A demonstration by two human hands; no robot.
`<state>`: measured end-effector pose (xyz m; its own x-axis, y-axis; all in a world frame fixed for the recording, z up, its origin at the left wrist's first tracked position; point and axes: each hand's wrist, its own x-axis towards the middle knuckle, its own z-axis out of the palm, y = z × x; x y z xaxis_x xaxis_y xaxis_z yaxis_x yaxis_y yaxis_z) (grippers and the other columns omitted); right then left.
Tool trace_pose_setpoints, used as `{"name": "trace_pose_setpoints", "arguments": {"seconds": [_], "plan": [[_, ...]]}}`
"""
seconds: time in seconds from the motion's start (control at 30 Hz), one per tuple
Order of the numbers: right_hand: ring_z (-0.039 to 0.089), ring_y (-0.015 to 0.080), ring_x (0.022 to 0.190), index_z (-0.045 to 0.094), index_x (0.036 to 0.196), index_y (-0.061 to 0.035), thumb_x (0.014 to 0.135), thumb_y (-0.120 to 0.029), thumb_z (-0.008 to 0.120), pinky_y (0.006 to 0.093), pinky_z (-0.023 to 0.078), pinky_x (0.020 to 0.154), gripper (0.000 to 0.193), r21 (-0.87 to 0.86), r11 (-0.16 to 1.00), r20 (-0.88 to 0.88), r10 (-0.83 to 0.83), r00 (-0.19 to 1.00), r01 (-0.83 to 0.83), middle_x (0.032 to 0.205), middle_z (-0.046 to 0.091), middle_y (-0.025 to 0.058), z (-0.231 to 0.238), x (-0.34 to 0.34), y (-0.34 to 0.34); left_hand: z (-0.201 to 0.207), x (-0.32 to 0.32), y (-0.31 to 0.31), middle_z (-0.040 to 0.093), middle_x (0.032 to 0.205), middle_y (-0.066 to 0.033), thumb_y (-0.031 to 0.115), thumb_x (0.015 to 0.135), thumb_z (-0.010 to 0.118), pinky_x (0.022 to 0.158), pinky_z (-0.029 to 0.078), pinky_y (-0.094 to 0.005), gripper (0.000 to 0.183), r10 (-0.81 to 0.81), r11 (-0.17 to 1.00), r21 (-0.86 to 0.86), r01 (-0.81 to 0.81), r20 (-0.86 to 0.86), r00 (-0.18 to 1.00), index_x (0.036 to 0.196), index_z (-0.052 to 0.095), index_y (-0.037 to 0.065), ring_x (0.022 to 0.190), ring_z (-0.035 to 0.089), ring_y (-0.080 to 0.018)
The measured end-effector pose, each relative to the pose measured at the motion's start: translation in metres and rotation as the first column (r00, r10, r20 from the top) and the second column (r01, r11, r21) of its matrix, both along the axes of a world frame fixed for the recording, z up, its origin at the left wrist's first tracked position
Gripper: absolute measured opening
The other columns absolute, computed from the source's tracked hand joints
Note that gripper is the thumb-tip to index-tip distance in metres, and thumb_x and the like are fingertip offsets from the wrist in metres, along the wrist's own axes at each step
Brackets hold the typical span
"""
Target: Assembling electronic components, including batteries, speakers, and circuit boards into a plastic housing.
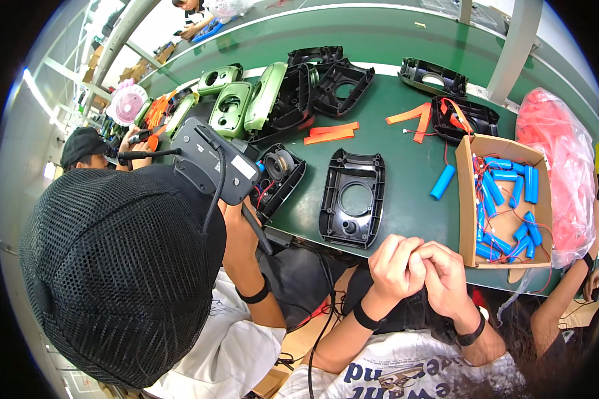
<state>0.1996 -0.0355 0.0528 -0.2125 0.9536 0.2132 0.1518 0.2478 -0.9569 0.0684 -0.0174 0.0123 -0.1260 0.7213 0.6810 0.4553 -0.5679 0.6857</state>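
Note:
My left hand (394,267) and my right hand (446,278) meet above the table's near edge, fingers curled and knuckles touching. Both are closed; whatever they may hold is hidden between the fingers. Just beyond them on the green table (412,216) lies a black plastic speaker housing (352,229), with a large round opening and a ribbed rim. To the right of my hands stands a cardboard box (506,261) holding several blue battery cells (491,189) with red wires. One loose blue battery cell (442,182) lies left of the box, its wire trailing away from me.
On my left a co-worker in a black mesh cap (120,266) leans over a housing with a speaker (277,164). Green and black housings (230,110) stand farther back. Orange strips (331,134) lie mid-table. A plastic bag of pink-red material (554,173) is beside the box.

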Motion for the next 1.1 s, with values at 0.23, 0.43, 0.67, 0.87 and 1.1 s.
{"name": "trace_pose_setpoints", "arguments": {"seconds": [0.23, 0.43, 0.67, 0.87, 1.1], "plan": [[0.064, 0.0225, 0.074, 0.067, 0.102, 0.0042, 0.096, 0.010, 0.057, 0.0312, 0.050, 0.067, 0.013, 0.006, 1.000, -0.010, -0.002, 1.000, 0.003, 0.091, 0.066, 0.0154, 0.0011, -0.0011, 0.0001, -0.0022, -0.0027, -0.0006, 0.064, 0.078, -0.0146, 0.013, 0.093, 0.064, 0.057, 0.054, -0.0392, 0.018, 0.003, 1.000, -0.003, -0.003, -0.014, 1.000, 0.092, 0.073, -0.003, 0.064, 0.066, -0.0310], [0.065, 0.0266, 0.076, 0.066, 0.102, 0.0042, 0.094, 0.011, 0.057, 0.0332, 0.051, 0.069, 0.014, 0.019, 1.000, 0.013, 0.001, 1.000, -0.001, 0.091, 0.067, 0.0162, 0.0044, 0.0008, 0.0010, -0.0009, -0.0031, -0.0020, 0.071, 0.083, -0.0141, 0.009, 0.091, 0.062, 0.059, 0.055, -0.0377, 0.016, 0.005, 1.000, -0.016, -0.006, -0.051, 0.999, 0.091, 0.073, -0.003, 0.068, 0.067, -0.0292], [0.066, 0.0291, 0.077, 0.067, 0.102, 0.0035, 0.093, 0.012, 0.057, 0.0348, 0.052, 0.069, 0.016, 0.017, 1.000, -0.007, 0.017, 1.000, -0.017, 0.092, 0.068, 0.0168, 0.0017, 0.0023, 0.0014, 0.0029, -0.0015, -0.0037, 0.072, 0.083, -0.0139, 0.011, 0.092, 0.060, 0.061, 0.056, -0.0379, 0.020, -0.002, 0.999, -0.053, 0.001, -0.036, 0.999, 0.091, 0.074, -0.003, 0.069, 0.067, -0.0294], [0.068, 0.0314, 0.079, 0.068, 0.103, 0.0028, 0.093, 0.011, 0.058, 0.0368, 0.053, 0.072, 0.017, 0.009, 1.000, -0.007, 0.028, 1.000, -0.027, 0.093, 0.068, 0.0177, 0.0028, 0.0036, 0.0016, -0.0005, -0.0009, 0.0008, 0.068, 0.079, -0.0142, 0.013, 0.096, 0.063, 0.058, 0.055, -0.0395, 0.020, -0.012, 1.000, 0.019, 0.013, -0.060, 0.998, 0.093, 0.073, -0.004, 0.066, 0.067, -0.0305], [0.067, 0.0362, 0.081, 0.068, 0.106, 0.0021, 0.095, 0.007, 0.058, 0.0406, 0.054, 0.074, 0.016, 0.007, 0.998, -0.039, 0.066, 0.997, -0.066, 0.093, 0.067, 0.0193, 0.0030, 0.0036, 0.0035, -0.0017, -0.0063, -0.0016, 0.069, 0.080, -0.0156, 0.017, 0.097, 0.059, 0.058, 0.056, -0.0390, 0.027, -0.006, 1.000, -0.014, 0.005, -0.088, 0.996, 0.093, 0.075, -0.004, 0.067, 0.068, -0.0309]]}}
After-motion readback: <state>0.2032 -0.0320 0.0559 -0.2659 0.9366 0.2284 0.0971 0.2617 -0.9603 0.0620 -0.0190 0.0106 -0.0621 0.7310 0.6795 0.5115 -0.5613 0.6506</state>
